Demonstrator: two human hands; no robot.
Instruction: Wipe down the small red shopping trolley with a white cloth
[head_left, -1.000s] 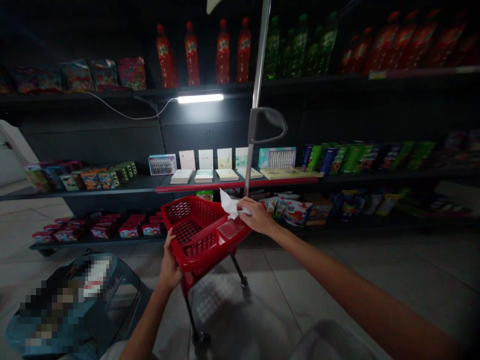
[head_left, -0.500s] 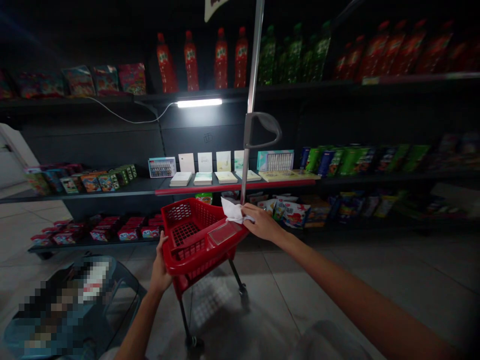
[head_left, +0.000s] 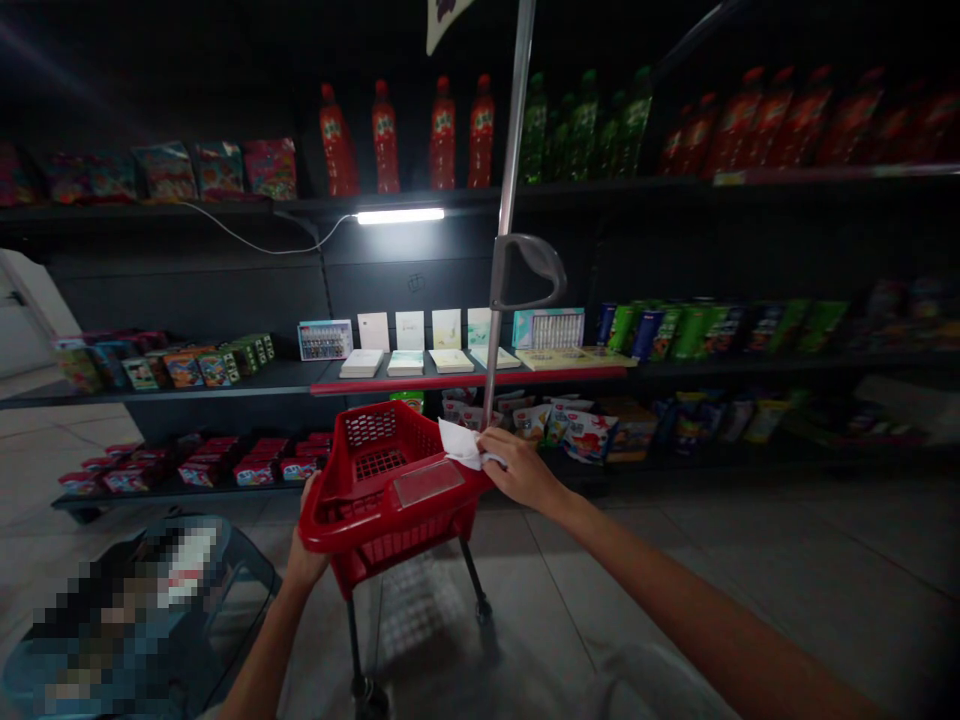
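Observation:
In front of me stands a small red shopping cart (head_left: 442, 490) with perforated basket walls, dark legs and casters. My left hand (head_left: 306, 535) grips the rim at its left corner, the fingers partly hidden behind the basket. At the opposite corner, my right hand (head_left: 519, 465) pinches a white tissue (head_left: 459, 444) against the rim, close to the foot of a metal pole (head_left: 512, 130). A grey loop handle (head_left: 534, 272) sits partway up that pole. The inside of the basket shows only its grid floor.
Behind the cart, shelves hold notebooks (head_left: 409, 362), snack bags (head_left: 589, 432), small boxes (head_left: 199, 367) and red drink bottles (head_left: 444, 130). A lamp tube (head_left: 400, 216) glows under the upper shelf. At lower left is a blue-grey stool (head_left: 247, 550), its top blurred out.
The cart's near left corner has swung left and slightly down, with my left hand on it. My right hand and the tissue have shifted slightly left and down at the pole's foot.

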